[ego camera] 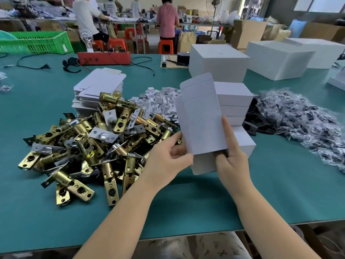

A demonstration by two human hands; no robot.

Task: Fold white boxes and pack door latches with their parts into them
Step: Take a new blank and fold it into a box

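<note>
While both hands [168, 156] [230, 157] pinch its lower edges, the flat white box [201, 118] rises above each grip.

Box blank [202, 116] matt white card; latches [87, 144] glossy brass-tone metal; table [186, 202] matt teal mat.

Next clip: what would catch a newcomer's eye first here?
Probably the heap of brass latches sprawling over the left of the green table. Next, at centre, the flat white box held upright between the left hand and right hand. To the right lies a glinting pile of bagged parts.
</note>
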